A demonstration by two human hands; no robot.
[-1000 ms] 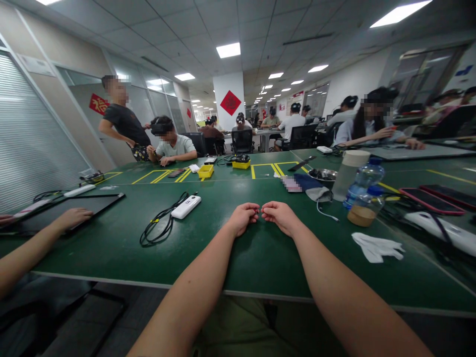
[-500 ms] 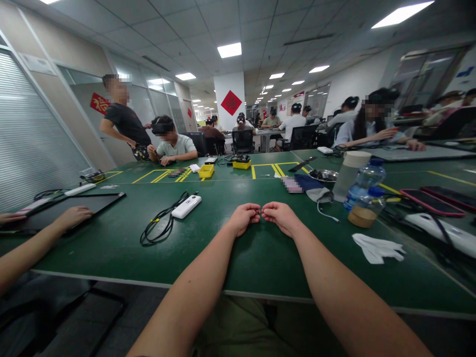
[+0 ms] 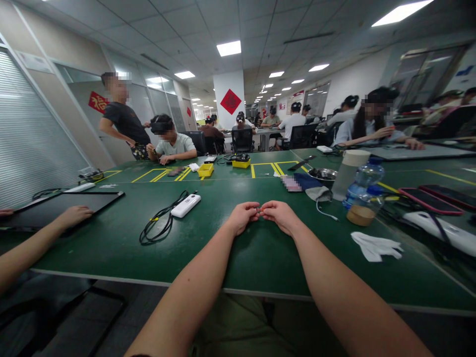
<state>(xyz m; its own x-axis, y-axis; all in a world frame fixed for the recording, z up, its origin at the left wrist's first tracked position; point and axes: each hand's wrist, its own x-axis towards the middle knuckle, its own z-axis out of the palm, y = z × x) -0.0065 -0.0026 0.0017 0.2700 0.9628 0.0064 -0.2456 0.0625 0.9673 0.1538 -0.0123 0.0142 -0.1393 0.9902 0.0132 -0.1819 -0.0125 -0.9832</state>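
Observation:
Both my forearms stretch forward over the green table (image 3: 111, 243). My left hand (image 3: 243, 215) and my right hand (image 3: 278, 214) rest on it side by side, fingers curled in, their fingertips touching at the middle. Something very small sits pinched between the fingertips; I cannot make out what it is. A white power bank (image 3: 186, 206) with a coiled black cable (image 3: 158, 225) lies to the left of my left hand. A white crumpled cloth (image 3: 375, 245) lies to the right of my right arm.
Another person's hand (image 3: 74, 215) rests on a black tablet (image 3: 63, 206) at the left. A water bottle (image 3: 362, 186), a white cup (image 3: 347, 173), a metal bowl (image 3: 323, 174) and phones (image 3: 431, 200) stand at the right. Yellow trays (image 3: 206, 170) sit farther back, with seated people beyond.
My fingertips have closed the small gap between the two hands and now touch. The view has shifted very slightly; nothing else moved.

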